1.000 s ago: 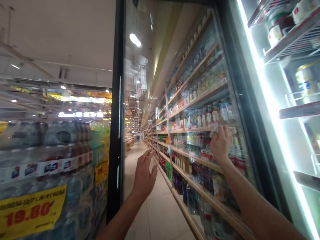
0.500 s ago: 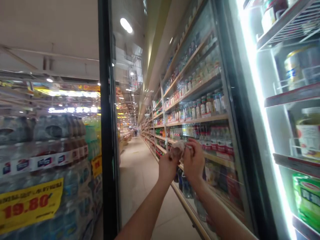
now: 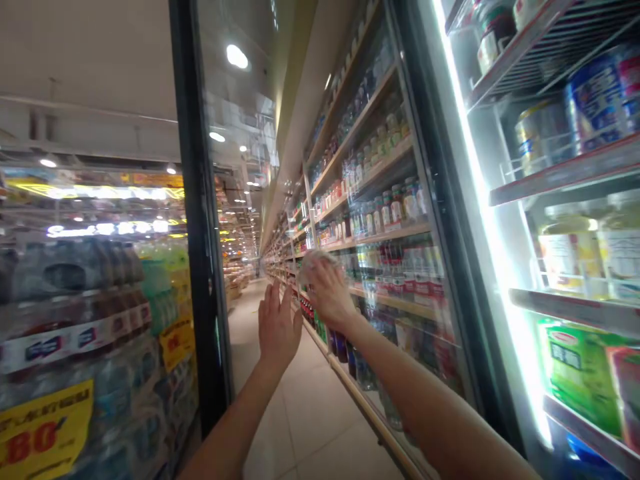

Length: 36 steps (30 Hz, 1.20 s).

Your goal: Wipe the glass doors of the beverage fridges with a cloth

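Observation:
A glass cooler door (image 3: pixel 250 220) in a black frame stands open in front of me. My right hand (image 3: pixel 330 293) holds a crumpled whitish cloth or tissue (image 3: pixel 314 261) against the glass, or very close to it. Much of the cloth is hidden by the hand, and it is slightly blurred. Lower and to the left, my left hand (image 3: pixel 279 325) is open and empty, fingers raised and a little apart, its palm toward the glass. Whether its fingertips touch the pane I cannot tell.
Lit cooler shelves (image 3: pixel 565 172) with bottles, cans and a green pack (image 3: pixel 583 370) are on the right. Left of the door's black frame (image 3: pixel 193 200) are stacked shrink-wrapped bottles (image 3: pixel 75 320) with a yellow price sign (image 3: pixel 47 427). Beyond the glass runs a tiled aisle (image 3: pixel 310 413).
My hands, together at the cloth before, are now apart. The left has let go and opened lower left; the right carries the cloth up against the glass. My view has turned rightward.

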{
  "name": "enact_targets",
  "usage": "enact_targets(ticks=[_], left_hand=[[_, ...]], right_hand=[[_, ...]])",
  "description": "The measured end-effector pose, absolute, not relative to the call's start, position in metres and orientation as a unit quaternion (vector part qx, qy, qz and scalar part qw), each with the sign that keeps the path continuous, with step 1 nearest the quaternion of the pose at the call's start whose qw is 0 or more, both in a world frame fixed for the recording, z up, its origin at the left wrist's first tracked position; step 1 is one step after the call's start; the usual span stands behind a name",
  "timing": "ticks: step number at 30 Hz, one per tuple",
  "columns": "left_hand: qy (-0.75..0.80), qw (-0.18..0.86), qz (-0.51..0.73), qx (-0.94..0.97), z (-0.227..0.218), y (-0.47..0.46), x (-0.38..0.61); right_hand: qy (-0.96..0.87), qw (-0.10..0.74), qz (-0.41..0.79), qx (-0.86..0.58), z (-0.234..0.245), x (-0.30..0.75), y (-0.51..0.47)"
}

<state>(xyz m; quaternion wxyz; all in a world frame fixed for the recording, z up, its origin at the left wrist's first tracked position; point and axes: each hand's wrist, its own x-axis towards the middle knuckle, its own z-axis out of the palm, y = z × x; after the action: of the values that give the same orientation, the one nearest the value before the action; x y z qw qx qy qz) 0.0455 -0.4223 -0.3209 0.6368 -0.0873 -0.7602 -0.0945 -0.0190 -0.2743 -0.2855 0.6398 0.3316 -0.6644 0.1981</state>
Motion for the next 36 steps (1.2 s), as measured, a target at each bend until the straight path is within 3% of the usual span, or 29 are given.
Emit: enact_targets(ticks=[3, 6, 8, 10, 14, 20, 26, 28, 32, 34, 36], left_hand=[[-0.775, 0.625, -0.031, -0.084, -0.335, -0.437, 0.04], [-0.776, 0.624, 0.01, -0.093, -0.349, -0.45, 0.035], [-0.771, 0.629, 0.032, -0.098, -0.354, -0.454, 0.031], [-0.76, 0.642, 0.045, -0.089, -0.356, -0.455, 0.027], [-0.743, 0.664, 0.049, -0.068, -0.358, -0.451, 0.022], [-0.726, 0.68, 0.078, -0.072, -0.362, -0.445, 0.019], [-0.729, 0.679, 0.052, -0.073, -0.341, -0.453, 0.02], [-0.728, 0.682, 0.037, -0.063, -0.326, -0.459, 0.023], [-0.729, 0.681, 0.023, -0.058, -0.307, -0.469, 0.025], [-0.732, 0.68, 0.009, -0.053, -0.307, -0.469, 0.025], [-0.725, 0.685, -0.017, -0.067, -0.307, -0.465, 0.027]], right_hand=[[-0.714, 0.609, 0.14, 0.316, -0.291, -0.041, -0.242], [-0.688, 0.666, 0.279, 0.073, -0.291, -0.066, -0.177], [-0.665, 0.678, 0.313, 0.012, -0.294, -0.075, -0.156], [-0.672, 0.683, 0.279, 0.059, -0.303, -0.075, -0.166], [-0.683, 0.657, 0.114, 0.298, -0.311, -0.067, -0.193], [-0.626, 0.712, 0.31, 0.068, -0.251, -0.075, -0.174], [-0.666, 0.636, 0.077, 0.382, -0.265, -0.053, -0.261], [-0.682, 0.633, 0.088, 0.355, -0.262, -0.054, -0.249], [-0.694, 0.663, 0.265, 0.089, -0.229, -0.057, -0.216], [-0.697, 0.659, 0.246, 0.136, -0.228, -0.049, -0.236], [-0.688, 0.643, 0.159, 0.298, -0.245, -0.036, -0.275]])
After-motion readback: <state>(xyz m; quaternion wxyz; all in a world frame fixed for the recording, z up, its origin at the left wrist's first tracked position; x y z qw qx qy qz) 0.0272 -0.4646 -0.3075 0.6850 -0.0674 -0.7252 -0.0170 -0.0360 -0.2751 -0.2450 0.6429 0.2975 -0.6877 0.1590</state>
